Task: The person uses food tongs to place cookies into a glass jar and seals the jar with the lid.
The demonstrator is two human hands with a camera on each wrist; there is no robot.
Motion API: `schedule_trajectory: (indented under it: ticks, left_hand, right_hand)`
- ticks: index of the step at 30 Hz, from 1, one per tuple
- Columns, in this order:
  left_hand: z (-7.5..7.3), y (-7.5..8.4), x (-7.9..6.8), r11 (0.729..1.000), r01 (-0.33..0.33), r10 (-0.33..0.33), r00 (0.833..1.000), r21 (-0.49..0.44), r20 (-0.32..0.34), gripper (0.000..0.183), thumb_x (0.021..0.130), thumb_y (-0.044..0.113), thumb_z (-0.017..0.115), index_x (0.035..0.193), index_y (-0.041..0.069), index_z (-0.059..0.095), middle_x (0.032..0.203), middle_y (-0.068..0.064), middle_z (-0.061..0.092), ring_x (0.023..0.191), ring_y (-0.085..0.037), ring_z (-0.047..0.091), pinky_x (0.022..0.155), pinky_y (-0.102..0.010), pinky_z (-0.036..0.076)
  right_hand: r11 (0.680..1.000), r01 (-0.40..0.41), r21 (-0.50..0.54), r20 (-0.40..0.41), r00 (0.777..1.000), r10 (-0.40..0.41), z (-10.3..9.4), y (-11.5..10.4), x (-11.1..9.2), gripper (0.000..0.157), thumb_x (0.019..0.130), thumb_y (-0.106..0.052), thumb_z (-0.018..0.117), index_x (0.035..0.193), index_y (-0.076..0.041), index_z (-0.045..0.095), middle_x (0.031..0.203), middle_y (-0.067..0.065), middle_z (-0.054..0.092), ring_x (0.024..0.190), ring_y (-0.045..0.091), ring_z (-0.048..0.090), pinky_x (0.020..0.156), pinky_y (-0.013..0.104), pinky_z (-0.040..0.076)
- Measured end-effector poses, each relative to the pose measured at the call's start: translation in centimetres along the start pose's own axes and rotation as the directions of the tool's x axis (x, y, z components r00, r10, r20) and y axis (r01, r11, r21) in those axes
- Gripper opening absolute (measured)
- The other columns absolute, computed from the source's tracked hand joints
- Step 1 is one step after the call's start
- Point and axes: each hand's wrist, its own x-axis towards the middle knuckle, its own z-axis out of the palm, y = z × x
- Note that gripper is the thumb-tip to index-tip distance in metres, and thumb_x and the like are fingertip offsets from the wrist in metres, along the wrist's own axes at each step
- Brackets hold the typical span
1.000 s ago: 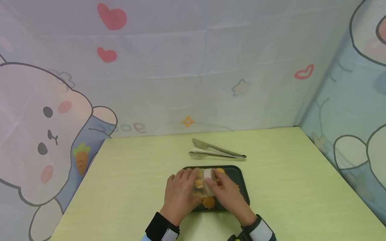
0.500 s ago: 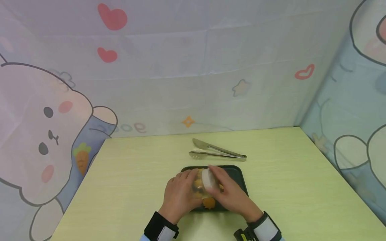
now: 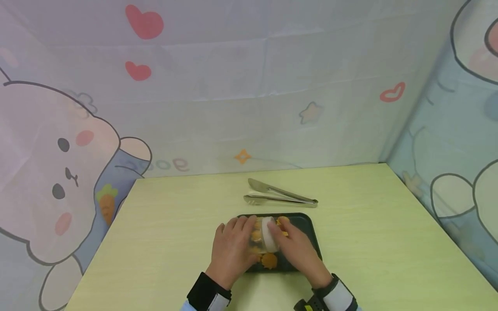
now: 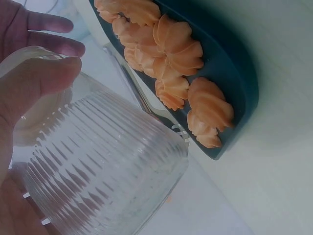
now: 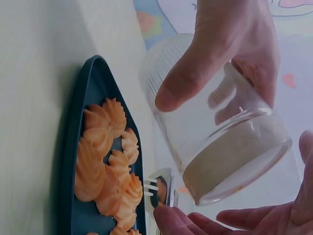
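Note:
My left hand grips a clear ribbed jar and holds it on its side above a dark tray. The jar's whitish lid is on and faces my right hand. Through the jar's wall I see no contents. Around the lid, the right hand's thumb and fingers are spread; a gap shows between them and the lid in the right wrist view. Orange-brown piped cookies, ridged like swirls, lie on the tray beneath, partly hidden by the hands.
Metal tongs lie spread apart on the pale yellow table, just behind the tray. A cartoon-printed cloth hangs along the table's back edge, and another side of it stands at the right.
My right hand swung up and over the lid half a second ago, then came back down to about its first position. My left hand has kept the jar nearly in place.

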Motion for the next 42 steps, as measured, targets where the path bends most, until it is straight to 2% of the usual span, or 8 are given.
schedule_trajectory:
  ticks: [6, 11, 16, 26, 30, 35, 38, 42]
  left_hand:
    - [0.1, 0.1, -0.1, 1.000, 0.003, -0.003, 1.000, -0.001, -0.001, 0.085, 0.053, 0.037, 0.088, 0.127, 0.011, 0.057, 0.112, -0.010, 0.067, 0.103, -0.031, 0.059, 0.076, -0.055, 0.052]
    - [0.1, 0.0, -0.2, 1.000, 0.013, -0.013, 1.000, -0.020, 0.017, 0.088, 0.053, 0.040, 0.088, 0.128, 0.011, 0.055, 0.113, -0.010, 0.067, 0.104, -0.030, 0.059, 0.074, -0.053, 0.052]
    - [0.3, -0.2, -0.2, 0.998, 0.031, -0.031, 1.000, -0.058, 0.006, 0.087, 0.052, 0.040, 0.087, 0.128, 0.013, 0.055, 0.114, -0.010, 0.067, 0.102, -0.030, 0.059, 0.072, -0.051, 0.053]
    - [0.1, -0.2, -0.2, 0.987, 0.074, -0.070, 0.997, -0.141, 0.029, 0.086, 0.054, 0.039, 0.085, 0.131, 0.013, 0.054, 0.117, -0.010, 0.065, 0.103, -0.030, 0.058, 0.075, -0.051, 0.052]
    - [0.2, -0.2, -0.2, 0.990, 0.072, -0.069, 0.997, -0.117, 0.032, 0.086, 0.055, 0.041, 0.085, 0.131, 0.014, 0.054, 0.117, -0.009, 0.065, 0.104, -0.030, 0.058, 0.076, -0.052, 0.052]
    - [0.2, -0.2, -0.1, 0.998, 0.043, -0.042, 0.999, -0.038, 0.015, 0.088, 0.053, 0.043, 0.087, 0.129, 0.012, 0.055, 0.115, -0.009, 0.066, 0.105, -0.030, 0.057, 0.078, -0.054, 0.051]
    - [0.2, -0.1, -0.1, 0.999, 0.028, -0.028, 1.000, -0.023, 0.001, 0.087, 0.052, 0.040, 0.087, 0.128, 0.012, 0.056, 0.112, -0.009, 0.067, 0.104, -0.030, 0.058, 0.077, -0.054, 0.052]
    - [0.2, -0.1, -0.2, 1.000, 0.017, -0.017, 1.000, -0.016, -0.003, 0.083, 0.054, 0.037, 0.086, 0.128, 0.012, 0.056, 0.111, -0.009, 0.067, 0.103, -0.031, 0.058, 0.077, -0.054, 0.052]
  right_hand:
    - [0.999, 0.025, 0.020, 0.004, 1.000, -0.025, 0.2, -0.2, -0.1, 0.063, 0.095, -0.053, 0.047, 0.135, -0.005, 0.053, 0.128, 0.018, 0.061, 0.100, 0.029, 0.062, 0.074, 0.045, 0.056]
    - [0.990, 0.135, 0.046, 0.018, 0.991, -0.136, 0.1, 0.2, -0.3, 0.057, 0.097, -0.036, 0.054, 0.139, 0.002, 0.046, 0.130, 0.022, 0.056, 0.107, 0.032, 0.058, 0.079, 0.047, 0.056]
    - [0.953, 0.262, 0.154, 0.081, 0.958, -0.276, -0.1, 0.9, -0.2, 0.059, 0.097, -0.020, 0.057, 0.144, 0.006, 0.033, 0.138, 0.027, 0.043, 0.121, 0.036, 0.045, 0.092, 0.055, 0.048]
    - [0.890, 0.433, 0.142, 0.115, 0.886, -0.449, -0.8, 1.5, -0.1, 0.061, 0.095, -0.012, 0.058, 0.145, 0.006, 0.029, 0.140, 0.031, 0.037, 0.116, 0.043, 0.045, 0.091, 0.065, 0.043]
    - [0.920, 0.370, 0.128, 0.112, 0.916, -0.384, -0.8, 1.2, -0.1, 0.063, 0.095, -0.018, 0.059, 0.146, 0.003, 0.029, 0.143, 0.029, 0.036, 0.121, 0.042, 0.043, 0.093, 0.064, 0.042]
    - [0.988, 0.127, 0.085, 0.086, 0.987, -0.135, -0.5, 0.5, 0.0, 0.071, 0.095, -0.040, 0.055, 0.148, 0.000, 0.029, 0.145, 0.027, 0.039, 0.122, 0.039, 0.046, 0.091, 0.057, 0.048]
    - [0.998, 0.043, 0.050, 0.063, 0.997, -0.046, -0.4, 0.0, 0.2, 0.069, 0.095, -0.046, 0.051, 0.143, 0.001, 0.037, 0.135, 0.025, 0.051, 0.115, 0.037, 0.054, 0.083, 0.051, 0.053]
    - [0.999, 0.036, 0.026, 0.035, 0.999, -0.037, -0.2, -0.3, 0.3, 0.059, 0.095, -0.046, 0.052, 0.134, -0.001, 0.051, 0.122, 0.020, 0.062, 0.103, 0.031, 0.062, 0.075, 0.046, 0.055]
